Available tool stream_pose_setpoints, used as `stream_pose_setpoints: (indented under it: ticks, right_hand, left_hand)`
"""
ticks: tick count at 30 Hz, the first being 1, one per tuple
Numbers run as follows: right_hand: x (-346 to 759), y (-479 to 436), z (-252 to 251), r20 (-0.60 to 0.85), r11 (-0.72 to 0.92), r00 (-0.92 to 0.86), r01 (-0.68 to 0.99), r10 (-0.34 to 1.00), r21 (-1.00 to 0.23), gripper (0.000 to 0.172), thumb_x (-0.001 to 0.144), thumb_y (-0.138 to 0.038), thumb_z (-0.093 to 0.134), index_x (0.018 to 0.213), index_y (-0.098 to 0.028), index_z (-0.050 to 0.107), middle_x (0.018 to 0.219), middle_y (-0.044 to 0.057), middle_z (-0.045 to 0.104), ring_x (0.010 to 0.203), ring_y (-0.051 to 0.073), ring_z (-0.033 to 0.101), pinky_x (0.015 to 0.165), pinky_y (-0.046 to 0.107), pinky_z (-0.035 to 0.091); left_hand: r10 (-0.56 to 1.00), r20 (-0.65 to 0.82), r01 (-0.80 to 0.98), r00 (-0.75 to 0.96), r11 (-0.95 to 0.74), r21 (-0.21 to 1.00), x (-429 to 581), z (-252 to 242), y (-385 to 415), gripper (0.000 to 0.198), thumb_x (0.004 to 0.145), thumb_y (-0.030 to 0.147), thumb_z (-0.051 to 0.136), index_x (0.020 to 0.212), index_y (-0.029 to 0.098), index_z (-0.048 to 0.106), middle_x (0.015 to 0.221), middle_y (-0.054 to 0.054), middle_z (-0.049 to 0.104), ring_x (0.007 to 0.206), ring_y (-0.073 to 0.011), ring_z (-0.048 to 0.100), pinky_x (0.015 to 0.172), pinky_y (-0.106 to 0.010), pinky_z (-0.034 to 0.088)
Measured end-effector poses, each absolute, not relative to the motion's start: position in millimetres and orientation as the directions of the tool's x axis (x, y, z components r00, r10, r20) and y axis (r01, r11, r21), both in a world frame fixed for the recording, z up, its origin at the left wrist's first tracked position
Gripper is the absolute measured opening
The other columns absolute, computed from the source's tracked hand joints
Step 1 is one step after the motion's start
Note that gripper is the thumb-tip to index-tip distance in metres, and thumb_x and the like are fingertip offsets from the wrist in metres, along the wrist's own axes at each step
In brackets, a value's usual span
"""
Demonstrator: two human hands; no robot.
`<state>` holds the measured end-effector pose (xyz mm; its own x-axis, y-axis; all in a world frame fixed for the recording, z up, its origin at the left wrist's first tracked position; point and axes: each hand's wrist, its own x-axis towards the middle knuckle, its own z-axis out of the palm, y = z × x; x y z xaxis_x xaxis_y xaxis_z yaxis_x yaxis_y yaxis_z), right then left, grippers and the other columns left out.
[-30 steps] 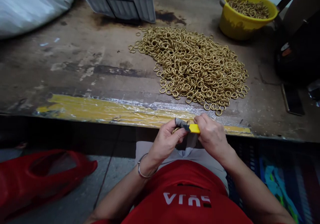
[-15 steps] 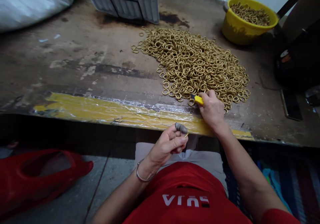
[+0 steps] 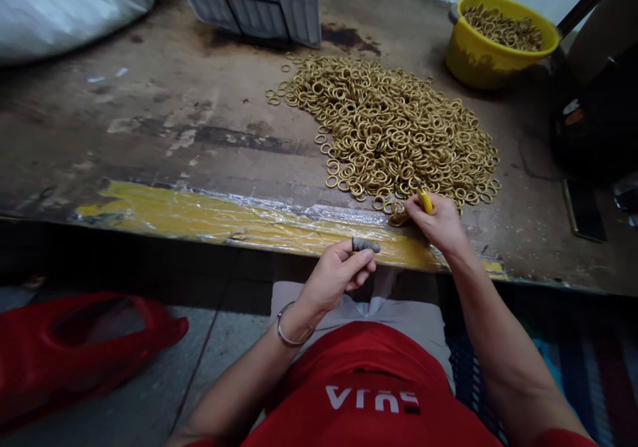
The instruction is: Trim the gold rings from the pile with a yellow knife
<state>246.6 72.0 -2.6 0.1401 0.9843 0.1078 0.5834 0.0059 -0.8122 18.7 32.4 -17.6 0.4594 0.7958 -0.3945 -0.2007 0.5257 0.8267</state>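
Note:
A large heap of brass-coloured rings (image 3: 389, 121) lies on the worktable. At its near edge, my right hand (image 3: 438, 221) is closed around a small yellow utility knife (image 3: 425, 200), its dark tip pointing away from me. Its fingertips touch a few loose rings (image 3: 397, 217) beside the table's front edge. My left hand (image 3: 341, 271) is closed in a pinch just in front of that edge, its index finger wrapped in a grey cover (image 3: 366, 245). Anything between the left thumb and finger is hidden.
A yellow basin (image 3: 491, 65) with more rings stands at the back right. A grey crate (image 3: 259, 8) and a white sack (image 3: 74, 12) are at the back left. Yellow tape (image 3: 199, 218) covers the front edge. A phone (image 3: 584, 209) lies at right; a red plastic stool (image 3: 100, 347) is below left.
My right hand has shifted slightly right, the knife has turned more upright, and a few rings have come nearer the edge. The ring edge seen in my left pinch no longer shows.

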Motion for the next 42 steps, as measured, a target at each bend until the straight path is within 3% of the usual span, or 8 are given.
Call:
stream_pose_setpoints:
  ticks: [3, 7, 15, 20, 26, 33, 38, 42]
  right_hand:
    - [241.6, 65.8, 1.8, -0.096, -0.131, 0.124, 0.322, 0.988, -0.938, 0.028, 0.081, -0.043, 0.066, 0.068, -0.019, 0.059, 0.052, -0.007, 0.044, 0.047, 0.008, 0.036, 0.047, 0.024, 0.028]
    - [232.1, 56.8, 7.1, -0.274, -0.274, 0.017, 0.071, 0.962, -0.959, 0.034, 0.076, -0.051, 0.072, 0.075, -0.02, 0.059, 0.046, -0.01, 0.042, 0.04, 0.007, 0.032, 0.039, 0.022, 0.023]
    - [219.0, 50.4, 0.1, -0.276, -0.274, 0.011, -0.087, 0.961, -0.958, 0.041, 0.076, -0.057, 0.075, 0.077, -0.02, 0.056, 0.054, -0.008, 0.048, 0.041, 0.005, 0.036, 0.038, 0.019, 0.027]
    - [211.1, 48.1, 3.3, -0.291, -0.281, 0.039, -0.159, 0.956, -0.946, 0.044, 0.072, -0.057, 0.078, 0.077, -0.02, 0.056, 0.061, -0.006, 0.054, 0.044, 0.005, 0.039, 0.038, 0.018, 0.031]
    - [211.2, 45.4, 11.0, -0.269, -0.267, 0.093, -0.034, 0.959, -0.963, 0.04, 0.078, -0.056, 0.073, 0.079, -0.021, 0.053, 0.055, -0.009, 0.046, 0.043, 0.005, 0.037, 0.039, 0.019, 0.031]
    - [209.2, 44.9, 7.1, -0.235, -0.238, 0.106, 0.012, 0.966, -0.971, 0.033, 0.081, -0.051, 0.072, 0.083, -0.021, 0.057, 0.053, -0.009, 0.046, 0.043, 0.007, 0.038, 0.041, 0.021, 0.031]
    - [207.0, 39.9, 4.9, -0.211, -0.221, 0.108, 0.096, 0.972, -0.971, 0.039, 0.077, -0.045, 0.076, 0.105, -0.019, 0.067, 0.061, -0.007, 0.052, 0.049, 0.009, 0.042, 0.047, 0.023, 0.035]
    - [203.3, 38.8, 2.7, -0.16, -0.169, 0.067, 0.169, 0.985, -0.971, 0.034, 0.074, -0.038, 0.079, 0.101, -0.019, 0.07, 0.072, -0.003, 0.06, 0.058, 0.01, 0.047, 0.054, 0.024, 0.039]
  left_hand:
    - [0.862, -0.332, -0.171, 0.383, 0.419, 0.892, 27.7, -18.5, 42.0, 0.032, 0.081, 0.043, 0.074, 0.08, 0.013, 0.063, 0.07, -0.001, 0.065, 0.046, -0.0035, 0.045, 0.038, -0.015, 0.027]
    - [0.907, -0.263, -0.188, 0.329, 0.336, 0.923, 39.4, -16.7, 57.2, 0.03, 0.081, 0.041, 0.075, 0.079, 0.015, 0.061, 0.071, -0.001, 0.067, 0.047, -0.0041, 0.047, 0.039, -0.015, 0.029]
    - [0.884, -0.25, -0.123, 0.396, 0.32, 0.939, 49.7, -18.7, 62.3, 0.027, 0.074, 0.037, 0.079, 0.082, 0.014, 0.067, 0.063, 0.003, 0.061, 0.047, -0.0062, 0.046, 0.043, -0.019, 0.033]
    - [0.931, -0.153, -0.031, 0.333, 0.173, 0.984, 50.7, -20.1, 62.4, 0.021, 0.076, 0.028, 0.078, 0.092, 0.015, 0.073, 0.081, -0.002, 0.07, 0.067, -0.0111, 0.057, 0.06, -0.021, 0.045]
    - [0.938, -0.17, -0.048, 0.303, 0.193, 0.98, 47.5, -21.9, 66.4, 0.026, 0.084, 0.039, 0.073, 0.074, 0.016, 0.067, 0.055, 0.004, 0.055, 0.049, -0.0081, 0.044, 0.048, -0.021, 0.034]
    - [0.912, -0.244, -0.095, 0.329, 0.289, 0.953, 45.9, -21.3, 70.2, 0.03, 0.08, 0.043, 0.074, 0.073, 0.015, 0.065, 0.054, 0.004, 0.056, 0.046, -0.0062, 0.044, 0.043, -0.019, 0.031]
    - [0.887, -0.299, -0.258, 0.351, 0.399, 0.88, 41.4, -20.2, 75.0, 0.037, 0.075, 0.047, 0.08, 0.08, 0.015, 0.062, 0.067, 0.002, 0.064, 0.045, -0.004, 0.046, 0.037, -0.016, 0.029]
    - [0.863, -0.302, -0.355, 0.404, 0.453, 0.818, 36.8, -21.7, 81.5, 0.042, 0.071, 0.048, 0.084, 0.078, 0.014, 0.061, 0.068, 0.002, 0.063, 0.044, -0.0033, 0.047, 0.036, -0.014, 0.028]
